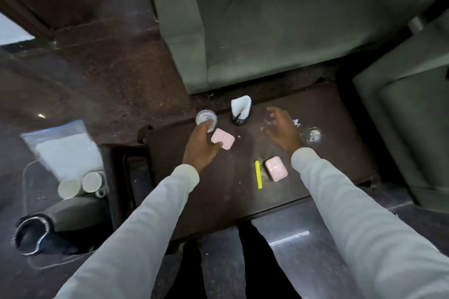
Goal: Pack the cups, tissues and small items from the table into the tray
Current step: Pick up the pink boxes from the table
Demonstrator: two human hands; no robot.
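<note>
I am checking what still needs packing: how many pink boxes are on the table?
2. One pink box lies beside the left hand, touching its fingers. The other pink box lies nearer, beside the yellow stick. None looks hidden.

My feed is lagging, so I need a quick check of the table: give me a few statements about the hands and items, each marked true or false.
1. The left hand grips a clear cup. True.
2. The right hand holds a pink case. False: it is open over the table and holds nothing.
3. Two pink cases are on the table. True: one by the left hand, another nearer the person.
4. The yellow stick stands in the black holder. False: it lies flat beside the nearer pink case.
5. White tissue stands in a black holder. True.
</note>
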